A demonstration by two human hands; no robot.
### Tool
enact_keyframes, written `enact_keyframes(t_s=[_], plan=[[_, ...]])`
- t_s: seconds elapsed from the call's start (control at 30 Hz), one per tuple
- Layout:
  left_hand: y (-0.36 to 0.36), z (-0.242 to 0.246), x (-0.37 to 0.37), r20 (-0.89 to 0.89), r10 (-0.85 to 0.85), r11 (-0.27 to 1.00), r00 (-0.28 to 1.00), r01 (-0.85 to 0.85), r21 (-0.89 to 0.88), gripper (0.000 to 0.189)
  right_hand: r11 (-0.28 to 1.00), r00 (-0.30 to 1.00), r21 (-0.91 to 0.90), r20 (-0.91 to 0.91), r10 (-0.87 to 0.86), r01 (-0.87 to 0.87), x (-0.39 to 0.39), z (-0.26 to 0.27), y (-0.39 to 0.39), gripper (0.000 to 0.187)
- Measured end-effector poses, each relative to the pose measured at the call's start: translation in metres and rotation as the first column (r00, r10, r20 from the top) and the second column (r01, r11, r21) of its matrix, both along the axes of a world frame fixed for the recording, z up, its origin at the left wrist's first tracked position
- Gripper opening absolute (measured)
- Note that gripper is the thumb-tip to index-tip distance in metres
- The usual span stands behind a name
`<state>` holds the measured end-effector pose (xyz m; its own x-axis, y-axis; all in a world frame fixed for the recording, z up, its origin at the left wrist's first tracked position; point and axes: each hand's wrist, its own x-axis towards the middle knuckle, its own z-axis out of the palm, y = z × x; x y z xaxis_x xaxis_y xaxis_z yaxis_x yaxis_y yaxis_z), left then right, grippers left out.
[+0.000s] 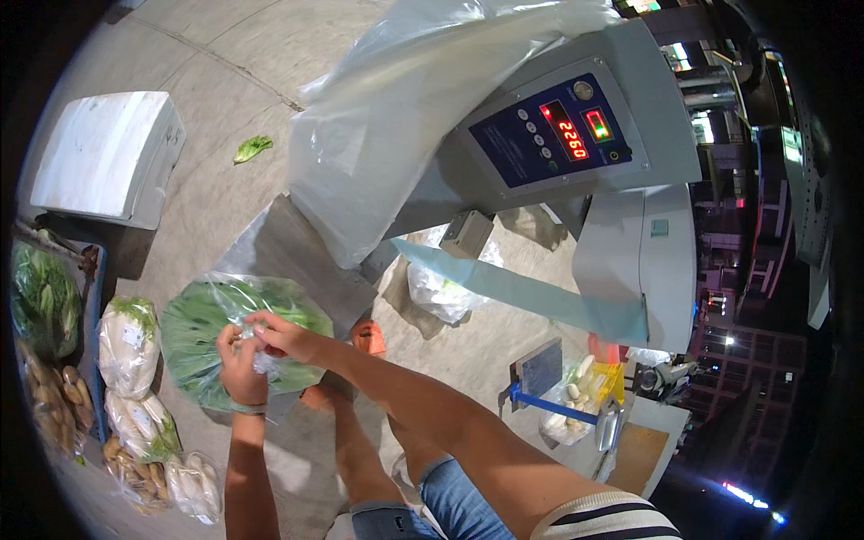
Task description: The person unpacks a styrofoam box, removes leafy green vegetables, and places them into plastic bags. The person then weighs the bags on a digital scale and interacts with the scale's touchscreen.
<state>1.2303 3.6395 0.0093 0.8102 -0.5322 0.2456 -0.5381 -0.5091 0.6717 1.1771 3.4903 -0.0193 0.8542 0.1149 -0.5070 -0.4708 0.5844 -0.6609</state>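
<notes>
A large clear plastic bag of leafy green vegetables lies in front of me, partly over the edge of a grey sheet-like surface. Both my hands meet at its gathered, twisted neck. My left hand, with a pale bangle at the wrist, pinches the plastic. From the other side my right hand reaches in, thumb and fingers closed on the same neck; the fingertips partly hide each other. Whether the neck is knotted I cannot tell.
A grey machine housing with a lit control panel carries draped plastic film. On the left are a white foam box, a blue-edged crate and bagged pale vegetables. A loose leaf lies on the concrete floor.
</notes>
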Motion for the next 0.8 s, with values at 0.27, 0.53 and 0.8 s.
enact_keyframes(t_s=[0.27,0.53,0.8], plan=[[0.031,0.021,-0.001,-0.112,-0.361,0.926,0.926,0.370,0.070,0.041,0.603,0.988,-0.798,0.092,0.121,0.000,-0.014,0.021,0.005,0.016],[0.053,0.012,-0.030,-0.137,-0.058,0.947,0.989,0.098,0.306,0.026,0.168,1.000,-0.985,-0.027,-0.006,-0.025,-0.022,0.007,0.002,0.024],[0.164,0.082,-0.121,-0.494,0.287,0.951,0.820,-0.308,0.042,0.050,0.196,0.984,-0.980,-0.074,-0.162,-0.042,-0.135,0.061,0.009,0.060]])
